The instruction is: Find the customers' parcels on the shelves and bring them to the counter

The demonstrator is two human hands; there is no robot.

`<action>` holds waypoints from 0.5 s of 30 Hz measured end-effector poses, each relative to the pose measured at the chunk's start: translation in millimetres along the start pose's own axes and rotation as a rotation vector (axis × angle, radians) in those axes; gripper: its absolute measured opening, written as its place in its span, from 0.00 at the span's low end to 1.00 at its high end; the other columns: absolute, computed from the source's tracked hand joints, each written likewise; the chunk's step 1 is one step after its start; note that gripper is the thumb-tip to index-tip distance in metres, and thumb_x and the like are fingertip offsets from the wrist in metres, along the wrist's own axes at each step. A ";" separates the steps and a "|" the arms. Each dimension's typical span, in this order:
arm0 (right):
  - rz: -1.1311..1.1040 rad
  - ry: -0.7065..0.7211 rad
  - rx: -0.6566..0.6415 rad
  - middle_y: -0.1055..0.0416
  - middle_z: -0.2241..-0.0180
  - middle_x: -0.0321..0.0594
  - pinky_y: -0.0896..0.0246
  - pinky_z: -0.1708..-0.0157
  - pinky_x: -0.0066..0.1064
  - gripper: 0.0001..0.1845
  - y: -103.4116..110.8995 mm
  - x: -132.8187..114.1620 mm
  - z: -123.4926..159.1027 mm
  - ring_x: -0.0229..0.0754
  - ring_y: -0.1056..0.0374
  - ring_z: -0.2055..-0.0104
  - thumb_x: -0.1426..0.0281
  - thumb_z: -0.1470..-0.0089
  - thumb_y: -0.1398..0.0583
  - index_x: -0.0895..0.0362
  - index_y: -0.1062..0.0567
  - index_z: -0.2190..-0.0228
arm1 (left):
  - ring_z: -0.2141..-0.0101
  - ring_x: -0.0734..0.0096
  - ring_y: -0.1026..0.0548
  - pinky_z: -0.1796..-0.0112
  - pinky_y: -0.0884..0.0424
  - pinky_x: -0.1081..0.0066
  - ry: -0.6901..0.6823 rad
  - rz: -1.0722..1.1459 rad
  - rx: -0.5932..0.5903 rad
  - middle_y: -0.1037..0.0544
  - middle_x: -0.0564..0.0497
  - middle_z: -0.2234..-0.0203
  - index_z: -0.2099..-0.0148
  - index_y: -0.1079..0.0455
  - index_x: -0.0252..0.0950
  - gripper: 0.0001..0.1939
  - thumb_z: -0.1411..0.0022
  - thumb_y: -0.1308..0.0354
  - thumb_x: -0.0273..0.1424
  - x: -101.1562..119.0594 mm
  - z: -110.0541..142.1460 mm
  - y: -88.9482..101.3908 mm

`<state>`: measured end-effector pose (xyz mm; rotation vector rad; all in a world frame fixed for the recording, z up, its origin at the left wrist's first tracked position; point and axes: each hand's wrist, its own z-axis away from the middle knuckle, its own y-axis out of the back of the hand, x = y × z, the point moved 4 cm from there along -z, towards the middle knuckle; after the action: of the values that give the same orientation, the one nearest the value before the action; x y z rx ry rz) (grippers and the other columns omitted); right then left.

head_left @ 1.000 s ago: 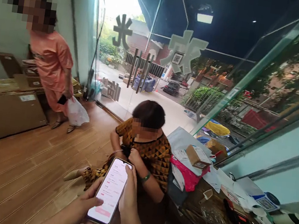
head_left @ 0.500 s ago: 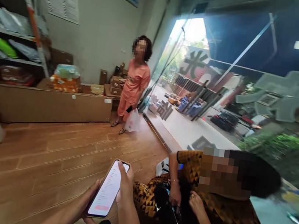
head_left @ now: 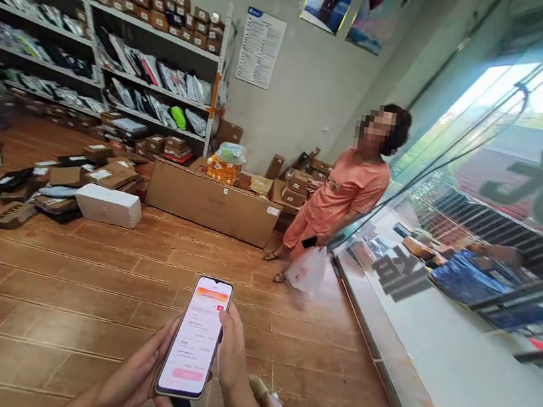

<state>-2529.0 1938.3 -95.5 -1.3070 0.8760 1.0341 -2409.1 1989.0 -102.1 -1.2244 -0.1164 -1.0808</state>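
Note:
A smartphone (head_left: pixel 194 341) with a lit screen of text lines, an orange banner and a pink button is upright in front of me. My left hand (head_left: pixel 154 355) is closed round its left side, with fingertips showing beneath the lower edge. My right hand (head_left: pixel 232 349) grips the right side, and its thumb lies at the edge of the screen. The fingers behind the phone are hidden.
A person in orange clothes (head_left: pixel 338 193) stands by the glass wall, holding a white plastic bag (head_left: pixel 306 269). A long cardboard box (head_left: pixel 213 205), a white box (head_left: pixel 108 205) and loose parcels (head_left: pixel 59 184) lie on the floor. Shelves (head_left: pixel 161 87) hold many packages.
My view has swung left, bringing the shelves and floor parcels into sight. The seated person at right is mostly out of frame. The phone's screen content differs, and my right thumb has moved toward the screen's edge.

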 end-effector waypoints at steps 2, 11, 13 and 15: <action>-0.005 -0.032 -0.020 0.27 0.73 0.35 0.42 0.71 0.29 0.24 -4.3 2.4 -31.3 0.39 0.36 0.72 0.49 0.54 0.40 0.56 0.26 0.65 | 0.51 0.47 0.29 0.81 0.26 0.68 -0.038 0.005 0.010 0.46 0.42 0.36 0.32 0.67 0.44 0.38 0.36 0.54 0.47 15.6 -22.9 9.2; 0.052 0.011 -0.129 0.26 0.68 0.38 0.41 0.62 0.31 0.21 -10.0 -19.5 -161.7 0.43 0.35 0.64 0.52 0.50 0.45 0.57 0.25 0.68 | 0.50 0.45 0.30 0.80 0.24 0.67 -0.095 0.040 0.055 0.42 0.41 0.38 0.32 0.69 0.45 0.39 0.36 0.54 0.48 86.7 -114.0 19.0; 0.073 0.007 -0.142 0.26 0.69 0.38 0.41 0.62 0.32 0.21 -12.4 -22.9 -181.2 0.44 0.35 0.64 0.53 0.50 0.45 0.57 0.25 0.68 | 0.49 0.45 0.31 0.80 0.24 0.66 -0.119 0.063 0.070 0.42 0.43 0.38 0.32 0.65 0.46 0.37 0.36 0.54 0.47 97.5 -126.5 19.9; 0.081 0.001 -0.166 0.27 0.70 0.38 0.41 0.64 0.31 0.20 -17.0 -25.3 -197.5 0.43 0.35 0.66 0.54 0.50 0.46 0.57 0.25 0.69 | 0.47 0.45 0.33 0.79 0.23 0.66 -0.145 0.102 0.067 0.42 0.45 0.38 0.32 0.63 0.47 0.37 0.37 0.51 0.46 106.8 -136.7 21.9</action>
<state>-2510.2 1739.8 -83.4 -1.4194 0.8639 1.1904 -2399.0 1814.5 -108.0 -1.2344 -0.1985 -0.8930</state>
